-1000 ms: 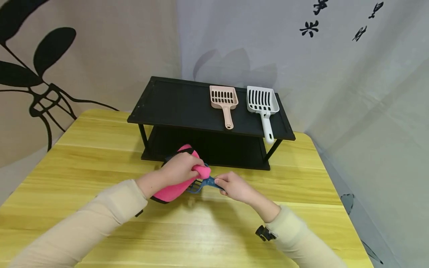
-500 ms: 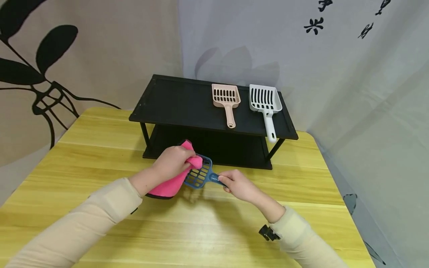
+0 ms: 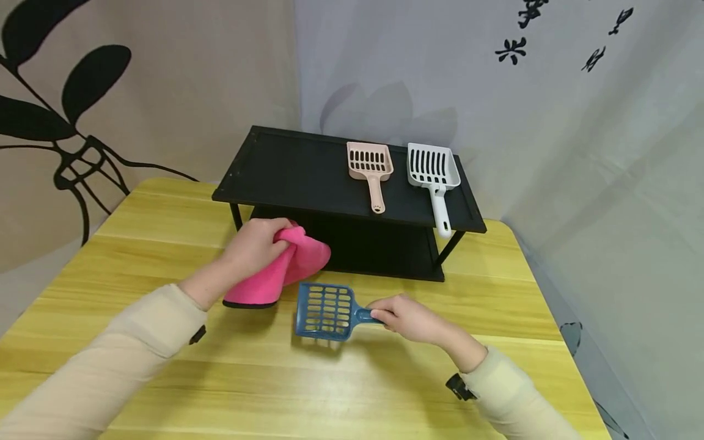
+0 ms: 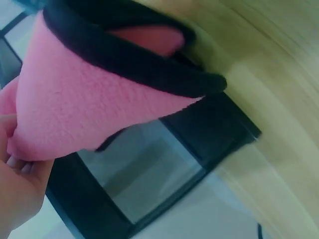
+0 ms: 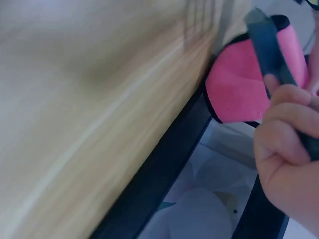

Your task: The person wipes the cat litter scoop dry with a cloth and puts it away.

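Note:
A blue slotted litter scoop (image 3: 326, 310) is held by its handle in my right hand (image 3: 409, 318), above the table in front of the rack. My left hand (image 3: 250, 247) grips a bunched pink cloth with black edging (image 3: 261, 281), left of the scoop and apart from it. The cloth (image 4: 89, 94) hangs in folds from thumb and fingers in the left wrist view. In the right wrist view the scoop (image 5: 269, 47) is seen edge-on, the curled fingers round its handle, with the cloth (image 5: 237, 82) behind.
A black two-tier rack (image 3: 297, 171) stands at the back of the wooden table (image 3: 264, 379). On its top tier lie a pink litter scoop (image 3: 374, 174) and a white litter scoop (image 3: 437, 183), handles overhanging or near the front edge. A printed curtain (image 3: 374, 67) hangs behind.
The cloth has come off the blue scoop as my left hand moved left and up. My right hand has drawn the scoop slightly right and toward me, turning its slotted face into full view.

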A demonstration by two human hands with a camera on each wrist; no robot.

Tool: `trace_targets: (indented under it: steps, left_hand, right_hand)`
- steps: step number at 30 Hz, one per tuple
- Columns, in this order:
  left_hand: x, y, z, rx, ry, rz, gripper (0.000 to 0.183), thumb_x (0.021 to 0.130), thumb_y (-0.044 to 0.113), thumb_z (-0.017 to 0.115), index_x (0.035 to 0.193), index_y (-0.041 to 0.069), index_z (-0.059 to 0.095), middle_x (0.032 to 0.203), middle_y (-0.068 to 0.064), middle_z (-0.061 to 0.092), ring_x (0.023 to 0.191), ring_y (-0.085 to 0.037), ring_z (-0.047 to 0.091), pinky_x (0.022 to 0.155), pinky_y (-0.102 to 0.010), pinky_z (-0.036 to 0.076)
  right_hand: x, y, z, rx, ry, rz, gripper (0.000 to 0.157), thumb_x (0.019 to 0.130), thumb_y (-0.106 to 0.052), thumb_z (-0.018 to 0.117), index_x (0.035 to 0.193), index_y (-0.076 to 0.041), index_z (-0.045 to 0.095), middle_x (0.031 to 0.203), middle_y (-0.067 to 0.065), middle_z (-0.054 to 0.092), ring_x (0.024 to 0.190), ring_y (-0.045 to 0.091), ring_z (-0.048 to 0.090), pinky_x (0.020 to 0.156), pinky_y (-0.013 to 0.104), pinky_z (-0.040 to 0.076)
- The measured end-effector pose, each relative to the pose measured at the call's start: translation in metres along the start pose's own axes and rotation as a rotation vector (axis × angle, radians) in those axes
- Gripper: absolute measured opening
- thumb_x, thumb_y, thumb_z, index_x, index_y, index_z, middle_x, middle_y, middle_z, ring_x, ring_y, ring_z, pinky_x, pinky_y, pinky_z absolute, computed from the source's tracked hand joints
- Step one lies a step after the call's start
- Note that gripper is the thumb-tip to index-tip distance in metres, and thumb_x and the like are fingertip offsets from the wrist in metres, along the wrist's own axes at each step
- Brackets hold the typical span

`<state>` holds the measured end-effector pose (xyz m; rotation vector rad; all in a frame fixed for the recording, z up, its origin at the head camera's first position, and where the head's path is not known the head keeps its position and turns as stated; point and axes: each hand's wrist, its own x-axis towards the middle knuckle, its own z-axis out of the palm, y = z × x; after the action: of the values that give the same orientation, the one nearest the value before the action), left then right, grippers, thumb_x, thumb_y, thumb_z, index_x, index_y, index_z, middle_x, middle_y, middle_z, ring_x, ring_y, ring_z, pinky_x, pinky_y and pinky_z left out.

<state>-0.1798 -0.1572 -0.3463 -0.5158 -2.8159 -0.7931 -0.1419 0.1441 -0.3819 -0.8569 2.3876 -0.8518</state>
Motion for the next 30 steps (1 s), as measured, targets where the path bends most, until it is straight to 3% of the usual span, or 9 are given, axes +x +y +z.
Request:
trace_targets:
  steps: [4,8,11,17,24,30]
  left_hand:
    - [0.004,0.016,0.007,-0.152,-0.113,-0.007,0.01,0.087,0.004,0.061,0.097,0.006,0.063,0.086,-0.007,0.065,0.071,-0.018,0.053,0.065,-0.027,0.046]
    - [0.005,0.032,0.015,-0.236,-0.246,0.058,0.003,0.088,0.008,0.061,0.092,0.008,0.06,0.076,-0.001,0.057,0.068,-0.014,0.05,0.062,-0.025,0.043]
    - [0.006,0.039,0.019,-0.239,-0.298,0.13,0.004,0.089,0.011,0.062,0.088,0.009,0.059,0.071,0.002,0.053,0.066,-0.012,0.047,0.061,-0.024,0.04]
    - [0.006,0.036,0.02,-0.247,-0.309,0.165,0.008,0.088,0.012,0.065,0.083,0.012,0.058,0.068,0.002,0.049,0.065,-0.011,0.045,0.061,-0.023,0.039]
    - [0.002,0.023,0.02,-0.264,-0.314,0.134,0.008,0.087,0.008,0.064,0.083,0.011,0.058,0.067,0.002,0.044,0.065,-0.011,0.042,0.061,-0.023,0.037]
    - [-0.001,0.015,0.016,-0.272,-0.299,0.087,0.004,0.088,0.009,0.063,0.088,0.009,0.059,0.071,0.0,0.051,0.065,-0.01,0.05,0.061,-0.023,0.041]
  right_hand:
    - [0.005,-0.005,-0.001,-0.206,0.007,-0.077,0.021,0.098,-0.017,0.048,0.101,-0.007,0.066,0.068,-0.004,0.05,0.06,0.002,0.039,0.061,0.018,0.038]
    - [0.009,-0.011,-0.007,-0.242,0.039,-0.096,0.022,0.097,-0.016,0.049,0.105,-0.005,0.067,0.069,-0.003,0.052,0.058,0.002,0.04,0.059,0.018,0.038]
    - [0.009,-0.015,-0.013,-0.255,0.075,-0.122,0.022,0.097,-0.015,0.05,0.105,-0.005,0.067,0.069,-0.004,0.053,0.057,0.002,0.04,0.059,0.017,0.039]
    - [0.006,-0.014,-0.016,-0.243,0.108,-0.137,0.018,0.097,-0.016,0.049,0.091,-0.008,0.064,0.063,-0.008,0.04,0.055,0.0,0.035,0.057,0.017,0.036]
    - [0.002,-0.01,-0.018,-0.22,0.125,-0.151,0.017,0.097,-0.015,0.049,0.089,-0.008,0.062,0.063,-0.009,0.037,0.053,0.0,0.032,0.055,0.017,0.033]
    - [-0.003,-0.006,-0.024,-0.203,0.139,-0.139,0.018,0.097,-0.015,0.049,0.086,-0.008,0.061,0.061,-0.008,0.034,0.051,0.0,0.029,0.053,0.017,0.031]
